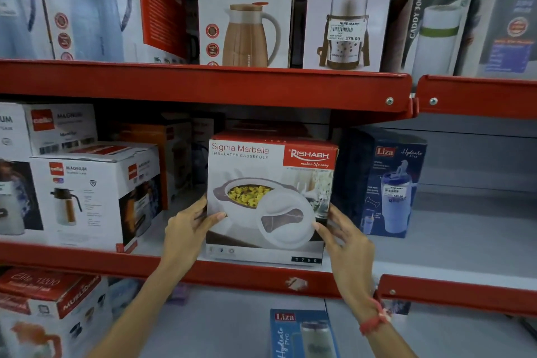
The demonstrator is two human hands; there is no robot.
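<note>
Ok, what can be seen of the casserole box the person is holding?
The casserole box is a closed cardboard carton, white-fronted with a red top and a red Rishabh panel, printed Sigma Marbella Insulated Casserole and 1700. Its picture shows a white casserole of yellow food, lid leaning against it. It stands upright, facing out, base at the red front lip of the shelf. The left hand grips its left edge and the right hand its right edge, thumbs on the front.

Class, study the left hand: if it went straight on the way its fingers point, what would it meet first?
The left hand holds the casserole box by its left side. Pushed on, it would slide along that side, probably toward the orange box behind; depth is unclear.
</note>
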